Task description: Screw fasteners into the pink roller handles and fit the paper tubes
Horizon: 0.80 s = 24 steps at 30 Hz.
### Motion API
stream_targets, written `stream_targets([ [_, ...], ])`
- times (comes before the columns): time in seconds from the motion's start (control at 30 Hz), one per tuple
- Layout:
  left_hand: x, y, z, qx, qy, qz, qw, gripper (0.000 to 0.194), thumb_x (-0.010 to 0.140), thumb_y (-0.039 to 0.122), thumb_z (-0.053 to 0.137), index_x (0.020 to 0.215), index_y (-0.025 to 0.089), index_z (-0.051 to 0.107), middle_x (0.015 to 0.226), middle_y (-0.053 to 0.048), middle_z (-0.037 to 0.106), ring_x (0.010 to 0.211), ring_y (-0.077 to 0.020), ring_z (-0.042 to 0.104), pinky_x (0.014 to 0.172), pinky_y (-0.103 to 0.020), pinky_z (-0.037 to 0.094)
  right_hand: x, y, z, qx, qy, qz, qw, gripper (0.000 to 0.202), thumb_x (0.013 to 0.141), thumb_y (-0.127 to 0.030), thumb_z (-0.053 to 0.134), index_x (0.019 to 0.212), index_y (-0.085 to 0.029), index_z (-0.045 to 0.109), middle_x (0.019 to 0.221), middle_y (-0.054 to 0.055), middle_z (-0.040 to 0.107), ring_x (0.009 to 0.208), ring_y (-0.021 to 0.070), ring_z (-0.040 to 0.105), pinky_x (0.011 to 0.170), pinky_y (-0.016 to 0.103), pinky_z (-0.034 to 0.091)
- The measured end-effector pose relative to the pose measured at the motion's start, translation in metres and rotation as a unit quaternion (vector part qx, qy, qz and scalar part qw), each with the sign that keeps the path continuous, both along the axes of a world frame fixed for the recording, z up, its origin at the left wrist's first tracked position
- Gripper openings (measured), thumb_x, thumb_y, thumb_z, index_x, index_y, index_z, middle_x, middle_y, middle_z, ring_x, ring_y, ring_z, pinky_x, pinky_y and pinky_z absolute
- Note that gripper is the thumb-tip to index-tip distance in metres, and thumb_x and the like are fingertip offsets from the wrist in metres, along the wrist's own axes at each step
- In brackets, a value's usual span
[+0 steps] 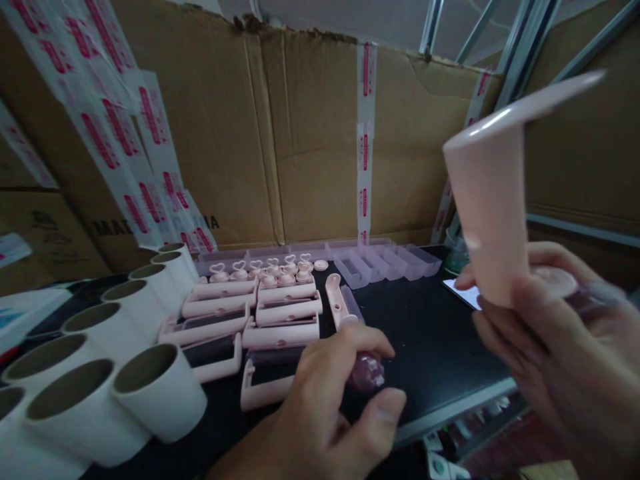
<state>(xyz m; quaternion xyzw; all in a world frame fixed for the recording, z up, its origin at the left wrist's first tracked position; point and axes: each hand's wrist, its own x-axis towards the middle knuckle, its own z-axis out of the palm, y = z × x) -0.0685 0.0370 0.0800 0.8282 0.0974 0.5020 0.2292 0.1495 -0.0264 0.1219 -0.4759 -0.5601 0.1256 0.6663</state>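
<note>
My right hand (545, 320) is raised at the right, its fingers wrapped round the lower end of a pale pink tube-like part (493, 213) with a broad flat flange on top. A small round pink piece (553, 283) shows by the same hand. Low in the centre, my left hand (345, 400) has thumb and fingers apart. Beside its fingers lies a shiny dark pink round item (367, 372); whether they touch is unclear. Just beyond those fingers is a pink bracket (336, 300) with a hole, lying next to a translucent strip (353, 303).
White cardboard rolls (160, 393) stand in rows at the left. Pink frames (287, 310) and heart-topped pieces (270, 273) lie mid-table, before translucent purple trays (385, 261). A lit phone (463, 293) lies near the right hand. Cardboard (315, 133) walls the back.
</note>
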Motion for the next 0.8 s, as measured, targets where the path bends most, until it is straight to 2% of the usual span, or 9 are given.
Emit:
stream_targets([
  [0.07, -0.001, -0.001, -0.003, -0.013, 0.004, -0.015, 1.000, 0.023, 0.097, 0.028, 0.049, 0.119, 0.022, 0.052, 0.093, -0.005, 0.059, 0.080, -0.0150, 0.057, 0.064, -0.026, 0.041, 0.009, 0.014, -0.001, -0.058, 0.020, -0.027, 0.998, 0.028, 0.096, -0.052, 0.061, 0.105, -0.026, 0.062, 0.088, 0.000, 0.068, 0.040, 0.0047, 0.034, 0.034, 0.023, 0.022],
  [0.17, -0.003, -0.001, -0.005, -0.006, 0.009, -0.042, 0.999, 0.028, 0.098, 0.021, 0.044, 0.125, 0.021, 0.050, 0.096, -0.006, 0.057, 0.086, -0.0159, 0.056, 0.070, -0.027, 0.043, 0.027, 0.039, -0.011, -0.144, -0.050, -0.040, 0.987, 0.043, 0.088, -0.058, 0.069, 0.110, -0.021, 0.063, 0.085, 0.003, 0.071, 0.046, 0.0082, 0.041, 0.039, 0.023, 0.028],
  [0.27, -0.003, 0.002, -0.006, 0.044, -0.002, -0.054, 0.998, 0.026, 0.099, 0.020, 0.045, 0.125, 0.018, 0.049, 0.093, -0.006, 0.056, 0.085, -0.0159, 0.055, 0.075, -0.028, 0.046, 0.041, 0.059, -0.030, -0.182, -0.131, -0.070, 0.972, 0.039, 0.084, -0.054, 0.074, 0.097, -0.019, 0.065, 0.077, 0.004, 0.069, 0.063, 0.0166, 0.058, 0.054, 0.027, 0.040],
  [0.33, -0.002, 0.004, -0.006, 0.091, -0.015, -0.053, 0.994, 0.024, 0.100, 0.022, 0.045, 0.123, 0.017, 0.050, 0.090, -0.007, 0.058, 0.082, -0.0170, 0.057, 0.074, -0.029, 0.047, 0.044, 0.064, -0.043, -0.193, -0.178, -0.091, 0.961, 0.034, 0.083, -0.052, 0.074, 0.089, -0.020, 0.064, 0.073, 0.003, 0.067, 0.067, 0.0199, 0.060, 0.060, 0.030, 0.042],
  [0.43, 0.002, 0.007, -0.006, 0.147, -0.029, -0.060, 0.987, 0.022, 0.101, 0.023, 0.043, 0.121, 0.015, 0.050, 0.085, -0.007, 0.060, 0.077, -0.0177, 0.057, 0.069, -0.030, 0.046, 0.040, 0.060, -0.056, -0.206, -0.228, -0.094, 0.947, 0.028, 0.083, -0.050, 0.073, 0.088, -0.023, 0.064, 0.070, 0.000, 0.066, 0.064, 0.0210, 0.060, 0.060, 0.030, 0.040],
  [0.63, -0.001, 0.006, -0.003, 0.162, -0.005, -0.034, 0.986, 0.022, 0.101, 0.022, 0.043, 0.121, 0.014, 0.050, 0.088, -0.008, 0.061, 0.081, -0.0182, 0.059, 0.074, -0.031, 0.049, 0.024, 0.048, -0.057, -0.188, -0.249, -0.084, 0.946, 0.024, 0.088, -0.047, 0.070, 0.092, -0.024, 0.063, 0.071, -0.002, 0.067, 0.062, 0.0191, 0.062, 0.058, 0.029, 0.042],
  [0.8, 0.003, 0.001, 0.001, 0.146, -0.031, 0.007, 0.989, 0.016, 0.100, 0.023, 0.042, 0.111, 0.016, 0.053, 0.080, -0.005, 0.060, 0.073, -0.0158, 0.058, 0.069, -0.031, 0.047, 0.019, 0.031, -0.047, -0.083, -0.210, -0.083, 0.971, 0.028, 0.092, -0.045, 0.069, 0.107, -0.023, 0.063, 0.094, 0.003, 0.073, 0.075, 0.0182, 0.069, 0.059, 0.026, 0.052],
])
